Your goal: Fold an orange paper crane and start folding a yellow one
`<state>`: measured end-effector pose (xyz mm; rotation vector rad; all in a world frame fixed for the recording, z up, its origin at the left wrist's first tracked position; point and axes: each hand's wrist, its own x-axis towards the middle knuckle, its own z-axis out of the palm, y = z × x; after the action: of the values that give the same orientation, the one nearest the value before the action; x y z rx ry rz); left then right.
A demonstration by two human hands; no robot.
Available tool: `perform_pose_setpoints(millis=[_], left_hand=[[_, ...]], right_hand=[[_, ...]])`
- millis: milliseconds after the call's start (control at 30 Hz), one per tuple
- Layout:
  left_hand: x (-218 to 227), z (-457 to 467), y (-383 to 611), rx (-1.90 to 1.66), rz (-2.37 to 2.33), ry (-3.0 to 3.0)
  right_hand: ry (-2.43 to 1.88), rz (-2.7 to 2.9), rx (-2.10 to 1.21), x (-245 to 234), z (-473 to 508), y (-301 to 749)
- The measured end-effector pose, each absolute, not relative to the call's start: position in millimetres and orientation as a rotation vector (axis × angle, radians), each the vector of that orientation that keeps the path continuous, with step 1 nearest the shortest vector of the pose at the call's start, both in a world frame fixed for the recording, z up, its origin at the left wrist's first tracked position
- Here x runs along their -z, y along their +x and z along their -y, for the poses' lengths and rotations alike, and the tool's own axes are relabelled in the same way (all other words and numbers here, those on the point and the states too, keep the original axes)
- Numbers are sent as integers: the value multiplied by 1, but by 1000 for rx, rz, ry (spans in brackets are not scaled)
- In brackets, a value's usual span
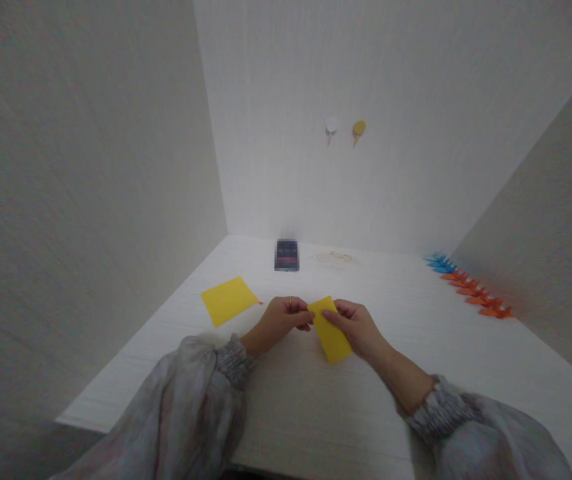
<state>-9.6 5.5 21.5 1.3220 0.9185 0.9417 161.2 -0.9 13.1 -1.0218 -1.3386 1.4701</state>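
Note:
Between my two hands is a folded sheet of yellow paper (333, 339), a narrow oblong tilted over the white table. My left hand (289, 315), with a ring on one finger, pinches its upper left corner between thumb and fingers. On the opposite edge my right hand (356, 325) grips the same paper, thumb on top and fingers behind. Flat on the table to the left lies a second yellow sheet (229, 301), with a tiny orange scrap (261, 303) by its right corner.
A dark phone-like device (287, 255) with a blurred screen stands near the back wall. Along the right wall runs a row of folded paper figures, blue (441, 263) and orange (479, 293). A white hook (331, 127) and a gold hook (359, 129) are on the back wall.

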Motion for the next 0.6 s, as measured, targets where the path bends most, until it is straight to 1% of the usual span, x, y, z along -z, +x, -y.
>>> perform_pose_setpoints(millis=[600], left_hand=[[-25, -2, -9, -945, -852, 1286]], right_hand=[[-1015, 1306, -1467, -12, 1, 162]])
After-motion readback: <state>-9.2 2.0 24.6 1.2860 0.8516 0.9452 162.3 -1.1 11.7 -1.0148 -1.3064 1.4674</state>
